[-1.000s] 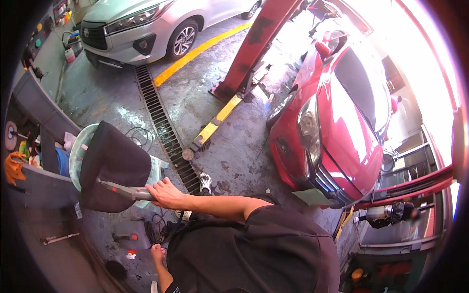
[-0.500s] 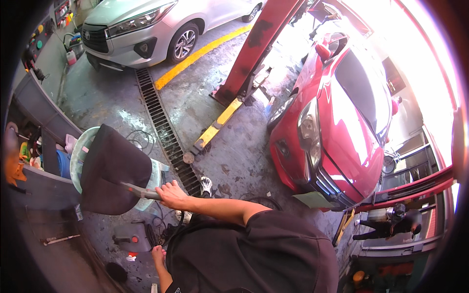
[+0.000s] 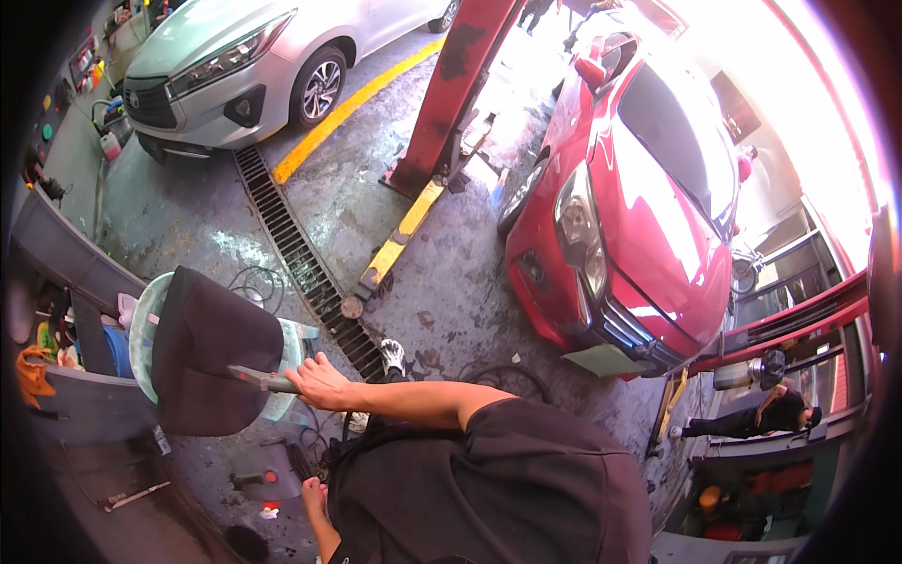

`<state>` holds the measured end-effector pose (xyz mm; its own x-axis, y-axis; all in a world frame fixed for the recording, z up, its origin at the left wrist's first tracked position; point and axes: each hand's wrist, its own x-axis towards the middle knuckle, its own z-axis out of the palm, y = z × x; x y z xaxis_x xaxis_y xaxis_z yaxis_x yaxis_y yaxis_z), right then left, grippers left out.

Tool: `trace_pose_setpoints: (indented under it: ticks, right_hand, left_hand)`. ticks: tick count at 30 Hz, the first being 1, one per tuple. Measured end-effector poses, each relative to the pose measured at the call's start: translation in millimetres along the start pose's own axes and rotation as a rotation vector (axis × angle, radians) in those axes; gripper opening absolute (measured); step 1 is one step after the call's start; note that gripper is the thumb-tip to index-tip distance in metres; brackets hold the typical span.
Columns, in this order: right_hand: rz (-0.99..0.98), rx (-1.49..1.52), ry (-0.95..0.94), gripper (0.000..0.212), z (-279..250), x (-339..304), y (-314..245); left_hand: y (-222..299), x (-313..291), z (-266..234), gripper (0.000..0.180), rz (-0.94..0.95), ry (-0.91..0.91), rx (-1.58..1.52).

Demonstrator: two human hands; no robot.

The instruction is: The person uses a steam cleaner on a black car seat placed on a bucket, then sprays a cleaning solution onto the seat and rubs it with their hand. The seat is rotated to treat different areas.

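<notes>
A dark upholstered car seat cushion leans on a pale green plastic chair at the left. My right hand, its arm reaching leftward across the picture, is closed round the grey handle of a vacuum wand. The wand's flat tip touches the cushion's dark fabric. My left hand is low beside my black shirt, fingers curled. Whether it holds anything cannot be made out. Dark hose runs near my legs, partly hidden by my arm and shirt.
A grey case-like machine lies on the floor near my left hand. Beyond the chair runs a floor drain grate. A yellow lift arm joins a red post. A silver car and red car stand farther off; another person is at right.
The view has shifted, so the cars and lift post sit farther left and the cushion lower. The wand's tip stays on the cushion, with my right hand still gripping it.
</notes>
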<state>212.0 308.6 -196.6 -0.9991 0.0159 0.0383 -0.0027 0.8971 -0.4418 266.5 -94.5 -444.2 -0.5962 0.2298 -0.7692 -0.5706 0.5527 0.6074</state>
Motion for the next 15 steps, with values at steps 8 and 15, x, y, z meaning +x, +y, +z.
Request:
trace_pose_setpoints:
  ticks: [8, 15]
  right_hand:
    - [0.030, -0.067, -0.095, 0.071, 7, -3, 14]
    - [0.039, -0.057, -0.056, 0.071, -5, 11, 1]
  left_hand:
    - [-8, 9, 14, 0.024, -0.021, 0.048, -0.036]
    - [-12, -10, 13, 0.025, 0.129, 0.194, -0.058]
